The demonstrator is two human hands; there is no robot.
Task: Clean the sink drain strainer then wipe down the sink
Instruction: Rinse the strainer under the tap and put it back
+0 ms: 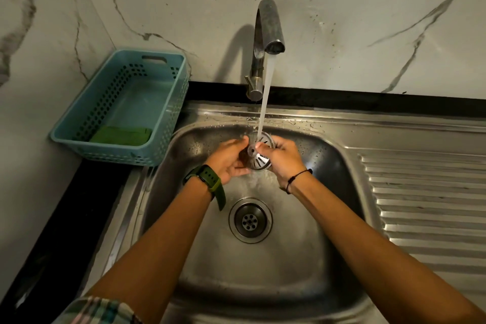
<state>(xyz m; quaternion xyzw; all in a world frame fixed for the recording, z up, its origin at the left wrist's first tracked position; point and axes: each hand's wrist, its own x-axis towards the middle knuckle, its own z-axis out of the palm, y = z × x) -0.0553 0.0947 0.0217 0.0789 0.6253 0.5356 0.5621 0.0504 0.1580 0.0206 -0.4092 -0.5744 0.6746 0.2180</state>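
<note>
Both my hands hold the round metal drain strainer (259,154) over the steel sink (310,265), under the running stream from the tap (265,42). My left hand (230,159), with a green watch on the wrist, grips the strainer's left side. Fingers of my right hand (282,159) curl round its right edge, a black cord on that wrist. Water hits the strainer's upper part and splashes down. The open drain hole (249,219) lies below my hands, in the basin's middle.
A blue perforated basket (168,118) stands on the black counter at the left, with a green scouring pad (121,134) inside. The ribbed draining board (426,200) runs along the right. A marble wall rises behind the tap.
</note>
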